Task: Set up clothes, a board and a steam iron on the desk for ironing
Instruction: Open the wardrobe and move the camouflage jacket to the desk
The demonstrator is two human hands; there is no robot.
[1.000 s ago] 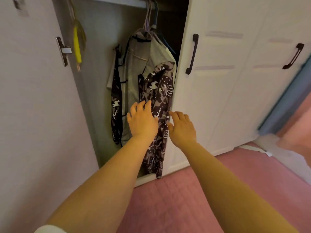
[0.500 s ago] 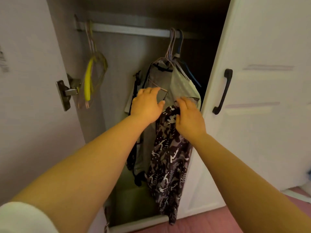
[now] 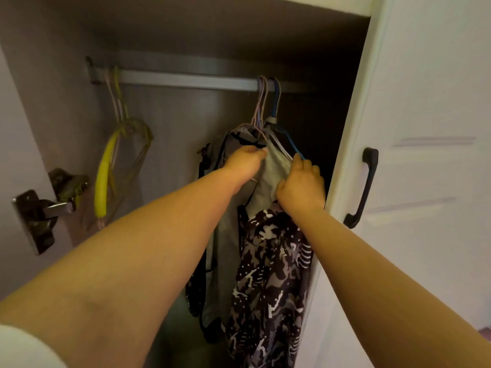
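Half a second on, both hands had climbed from the top of the patterned garment toward the wardrobe rail, and our view had tipped up so the whole rail showed. Our left hand now sat just below the rail, at the shoulder of the grey garment, fingers curled over the dark-edged collar and gripping it; a moment before it had only rested flat lower down. Our right hand had risen too, below the rail and to the right, knuckles toward us, fingers bent and clenched on the grey cloth at the blue hanger. Both arms stretched up and forward, the left crossing from lower left, the right from lower right. The clothes hung from the right part of the rail on a cluster of hangers, the patterned piece draped lowest. Left along the rail, well apart, dangled a yellow hanger. Right of the rail stood the white door with its black handle.
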